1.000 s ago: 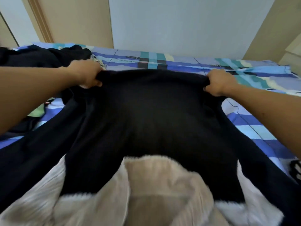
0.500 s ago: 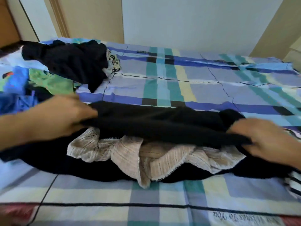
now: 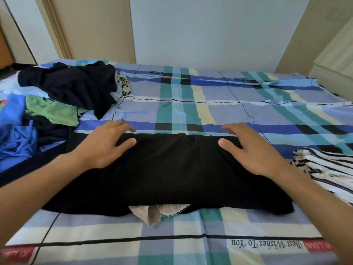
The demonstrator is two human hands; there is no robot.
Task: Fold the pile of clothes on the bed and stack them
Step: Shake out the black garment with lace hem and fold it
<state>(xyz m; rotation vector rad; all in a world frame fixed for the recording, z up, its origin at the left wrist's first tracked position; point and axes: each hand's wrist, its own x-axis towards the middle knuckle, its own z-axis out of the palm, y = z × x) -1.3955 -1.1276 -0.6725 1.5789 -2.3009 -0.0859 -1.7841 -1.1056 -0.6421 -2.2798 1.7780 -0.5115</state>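
**While both palms press, the black fold lies flat**

Where the bed (image 3: 114, 236) meets its near edge, a line of printed lettering shows on the sheet. Just beyond it a scrap of cream lace (image 3: 152, 213) pokes out from under the black top (image 3: 172, 173). That lace looks like trim of the same garment caught inside the fold, which would explain why it sticks out toward the near edge.

The black top lies as a wide band across the bed, closer to the near edge than the far one, doubled over on itself. The left hand (image 3: 103, 148) and right hand (image 3: 254, 152) rest palm down on its far fold line, one toward each end. Their fingers (image 3: 122, 127) are straight and slightly spread, with the thumbs pointing inward, and they pinch nothing. I judge that they press there to flatten the crease and stop the fold springing open. The next fold, probably ends to middle, would then start from a neat band.

At the bed's right edge a striped top (image 3: 328, 175) lies against the black top's right end. Whether it is folded I cannot tell; it may be the start of the stack.

Farther off, at the far left corner, the pile (image 3: 72, 88) waits. Dark cloth lies on top, with green and blue pieces below it toward the left edge. Most of the task looks undone.
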